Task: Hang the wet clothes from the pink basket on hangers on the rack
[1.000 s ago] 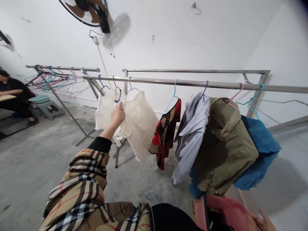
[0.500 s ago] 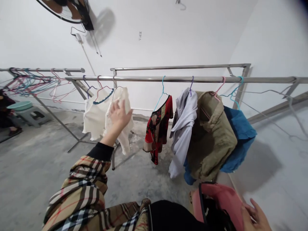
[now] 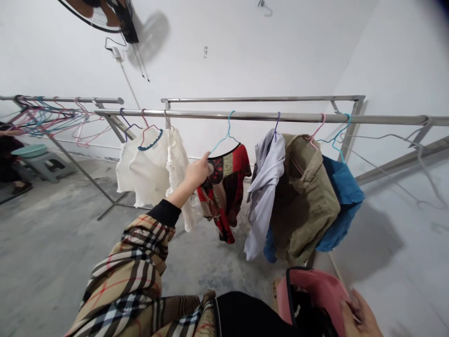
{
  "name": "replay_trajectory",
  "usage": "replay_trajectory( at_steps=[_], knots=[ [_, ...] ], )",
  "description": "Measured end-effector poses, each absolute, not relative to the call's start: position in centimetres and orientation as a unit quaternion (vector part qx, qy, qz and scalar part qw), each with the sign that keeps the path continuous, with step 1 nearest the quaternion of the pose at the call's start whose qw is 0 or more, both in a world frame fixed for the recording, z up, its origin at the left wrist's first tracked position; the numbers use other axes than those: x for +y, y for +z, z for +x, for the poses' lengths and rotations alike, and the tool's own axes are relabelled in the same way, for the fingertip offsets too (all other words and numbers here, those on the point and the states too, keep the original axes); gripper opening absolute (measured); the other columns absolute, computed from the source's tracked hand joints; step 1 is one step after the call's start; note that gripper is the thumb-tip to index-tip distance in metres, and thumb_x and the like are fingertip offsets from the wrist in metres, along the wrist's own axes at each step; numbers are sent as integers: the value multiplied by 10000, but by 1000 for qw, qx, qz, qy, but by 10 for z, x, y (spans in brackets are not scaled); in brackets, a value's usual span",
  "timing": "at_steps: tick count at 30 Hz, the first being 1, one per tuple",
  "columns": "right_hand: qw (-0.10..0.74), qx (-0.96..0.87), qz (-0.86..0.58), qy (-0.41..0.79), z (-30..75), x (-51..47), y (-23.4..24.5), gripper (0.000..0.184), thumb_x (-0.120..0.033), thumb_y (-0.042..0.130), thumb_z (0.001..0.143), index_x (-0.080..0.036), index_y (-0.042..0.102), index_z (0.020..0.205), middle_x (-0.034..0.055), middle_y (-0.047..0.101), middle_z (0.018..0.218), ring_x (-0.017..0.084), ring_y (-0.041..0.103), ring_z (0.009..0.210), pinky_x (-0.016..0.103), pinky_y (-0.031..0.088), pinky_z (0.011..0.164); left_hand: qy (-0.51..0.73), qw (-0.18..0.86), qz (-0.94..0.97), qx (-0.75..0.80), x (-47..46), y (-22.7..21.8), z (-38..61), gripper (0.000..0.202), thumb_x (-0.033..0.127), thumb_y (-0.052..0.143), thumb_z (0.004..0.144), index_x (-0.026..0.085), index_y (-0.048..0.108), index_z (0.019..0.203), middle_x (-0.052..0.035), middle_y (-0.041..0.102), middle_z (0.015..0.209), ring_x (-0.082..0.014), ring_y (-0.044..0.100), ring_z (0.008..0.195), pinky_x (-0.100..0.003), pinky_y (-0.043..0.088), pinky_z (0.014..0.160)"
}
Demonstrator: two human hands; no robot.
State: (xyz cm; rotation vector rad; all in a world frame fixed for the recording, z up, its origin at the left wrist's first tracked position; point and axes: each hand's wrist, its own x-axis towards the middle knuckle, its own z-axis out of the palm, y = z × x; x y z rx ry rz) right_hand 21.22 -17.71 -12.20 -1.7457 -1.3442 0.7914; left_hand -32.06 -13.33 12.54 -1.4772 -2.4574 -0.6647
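Note:
My left hand [image 3: 197,171], in a plaid sleeve, is closed on the shoulder of a red and black patterned top [image 3: 226,185] that hangs on a light blue hanger [image 3: 224,135] from the steel rail [image 3: 252,115]. Left of it hang two cream tops [image 3: 147,166]. To the right hang a pale lilac shirt [image 3: 264,187], an olive shirt [image 3: 305,196] and a blue garment [image 3: 342,201]. My right hand [image 3: 359,318] grips the rim of a pink basket [image 3: 315,292] at the bottom right; dark cloth lies inside.
A second rail [image 3: 259,99] runs behind the first. Another rack [image 3: 63,99] at the left carries several bare hangers [image 3: 45,117]. A wall fan [image 3: 101,14] hangs above. A person [image 3: 9,154] sits at far left beside a stool [image 3: 49,164] with a teal basin [image 3: 30,150]. Bare concrete floor.
My left hand has left the cream top and moved right onto the red patterned top, pulling it leftward along the rail. My right hand has shifted on the pink basket.

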Motion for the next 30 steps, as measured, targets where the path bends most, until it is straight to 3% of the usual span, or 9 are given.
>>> replay_trajectory(
  at_steps=[9,11,13,15,19,24,30],
  knots=[
    [375,-522,-688,336,214,-178,-126,881,-667,533,707,-122,454,1395,139,665,1027,283,657,854,426,531,817,-213,137,-388,-886,-178,131,-359,518,270,299,959,225,411,1463,-164,685,1122,-358,624,1051,-481,466,894],
    [376,-530,-687,326,210,-176,-126,874,-672,523,710,-119,467,1385,149,664,1056,285,654,866,431,524,829,-226,181,-383,-877,-179,130,-348,528,313,355,946,206,413,1461,-185,599,1295,-382,540,1201,-521,409,993],
    [379,-532,-685,322,204,-173,-124,860,-674,524,699,-115,498,1352,147,672,1029,282,655,854,419,527,805,-249,238,-400,-850,-175,128,-328,589,388,445,917,185,395,1468,-191,411,1490,-402,366,1368,-550,301,1096],
    [389,-530,-678,327,198,-173,-121,841,-674,527,692,-112,521,1318,132,682,979,267,657,828,387,533,763,-283,243,-456,-808,-164,124,-301,662,460,496,893,174,371,1476,-188,284,1563,-384,250,1440,-541,238,1143],
    [406,-547,-660,318,189,-174,-115,785,-652,525,725,-108,538,1292,110,690,954,235,651,808,356,530,759,-370,92,-594,-709,-126,118,-240,695,515,502,896,179,339,1483,-187,381,1510,-318,359,1401,-466,327,1121],
    [402,-564,-648,318,191,-181,-120,718,-601,538,761,-129,539,1303,106,698,994,231,661,872,331,526,768,-453,-45,-608,-651,-67,123,-180,833,536,586,844,155,265,1511,-223,410,1478,-340,473,1314,-471,409,1058],
    [393,-562,-651,327,204,-194,-130,690,-595,538,780,-128,555,1288,104,702,1024,236,672,906,324,526,792,-471,-132,-586,-647,-21,124,-158,717,232,552,837,183,302,1508,-150,561,1372,-297,572,1226,-449,416,1074]
  ],
)
